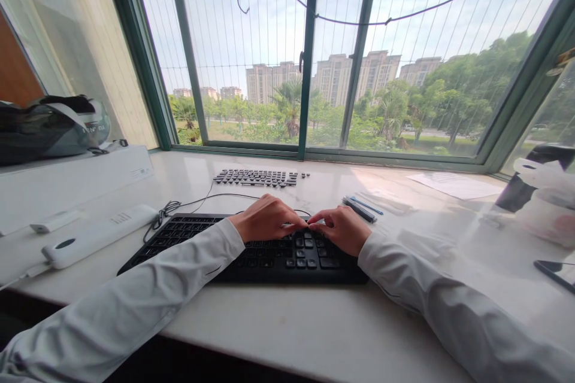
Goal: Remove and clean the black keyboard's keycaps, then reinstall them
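A black computer keyboard [287, 275] lies flat on the white counter. Many of its key places show no caps, while the number pad [305, 254] at its right end has several. My left hand [268, 218] reaches over the keyboard, thumb and fingers pressed together near the top of the number pad. From the right, my right hand [344, 228] meets it there, its thumb and forefinger also pinched. Whatever is between the fingertips is too small or hidden to make out. Behind the keyboard, loose black keycaps [256, 178] are laid out in rows.
A thin cable [168, 209] coils behind the keyboard's left end. Pens [359, 209] lie to the right of my right hand. A white power strip [101, 236] is at left, a phone [557, 272] at far right, and paper [456, 184] beneath the window.
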The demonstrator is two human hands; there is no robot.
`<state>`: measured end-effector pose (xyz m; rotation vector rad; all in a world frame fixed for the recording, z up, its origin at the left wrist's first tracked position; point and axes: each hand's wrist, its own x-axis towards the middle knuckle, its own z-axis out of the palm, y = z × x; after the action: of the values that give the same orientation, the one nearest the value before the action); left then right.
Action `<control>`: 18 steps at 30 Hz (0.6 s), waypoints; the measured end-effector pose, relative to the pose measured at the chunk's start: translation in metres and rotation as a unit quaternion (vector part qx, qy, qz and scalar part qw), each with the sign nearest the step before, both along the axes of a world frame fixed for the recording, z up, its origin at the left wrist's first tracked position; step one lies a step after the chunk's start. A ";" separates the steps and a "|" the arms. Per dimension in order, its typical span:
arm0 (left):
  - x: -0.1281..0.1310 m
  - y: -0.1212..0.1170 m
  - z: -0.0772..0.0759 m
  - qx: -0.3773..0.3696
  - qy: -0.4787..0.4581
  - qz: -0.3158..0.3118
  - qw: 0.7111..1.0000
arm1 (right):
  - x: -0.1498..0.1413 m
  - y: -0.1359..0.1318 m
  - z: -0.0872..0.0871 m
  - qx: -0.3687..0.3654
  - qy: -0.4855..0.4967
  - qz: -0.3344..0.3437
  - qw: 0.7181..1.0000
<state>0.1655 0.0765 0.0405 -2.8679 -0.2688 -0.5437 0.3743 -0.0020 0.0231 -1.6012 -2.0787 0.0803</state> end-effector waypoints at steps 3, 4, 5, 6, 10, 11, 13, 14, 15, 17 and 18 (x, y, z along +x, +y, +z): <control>0.000 -0.003 0.001 0.003 -0.001 0.004 1.000 | 0.000 0.000 0.000 -0.002 -0.016 0.004 1.000; 0.000 -0.004 0.001 0.000 -0.002 0.005 1.000 | 0.000 0.000 -0.001 0.000 -0.023 0.003 1.000; 0.000 -0.005 0.001 -0.005 -0.001 0.006 1.000 | 0.000 0.000 -0.002 0.002 -0.029 0.000 1.000; -0.001 -0.006 0.002 -0.010 0.000 0.006 1.000 | 0.000 0.001 -0.003 0.004 -0.033 -0.002 0.999; -0.002 -0.007 0.002 -0.026 0.003 0.006 1.000 | 0.001 0.001 -0.004 0.008 -0.069 -0.008 0.998; -0.003 -0.007 0.002 -0.028 0.003 0.006 1.000 | 0.001 0.000 -0.003 0.015 -0.091 -0.006 0.996; -0.004 -0.008 0.003 -0.031 0.005 0.005 0.999 | 0.001 -0.003 0.001 0.032 -0.156 0.014 0.987; -0.004 -0.009 0.004 -0.033 0.006 0.005 0.999 | 0.001 -0.005 0.003 0.040 -0.190 0.031 0.981; -0.004 -0.010 0.004 -0.033 0.007 0.006 0.999 | 0.001 -0.007 0.006 0.046 -0.221 0.050 0.973; -0.003 -0.013 0.005 -0.034 0.005 0.015 0.999 | 0.001 -0.010 0.011 0.055 -0.267 0.082 0.959; -0.002 -0.014 0.005 -0.034 0.003 0.020 0.999 | 0.001 -0.012 0.013 0.061 -0.282 0.093 0.953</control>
<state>0.1637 0.0621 0.0454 -2.9228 -0.3484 -0.5297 0.3750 -0.0137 0.0359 -1.4644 -2.5971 -0.4873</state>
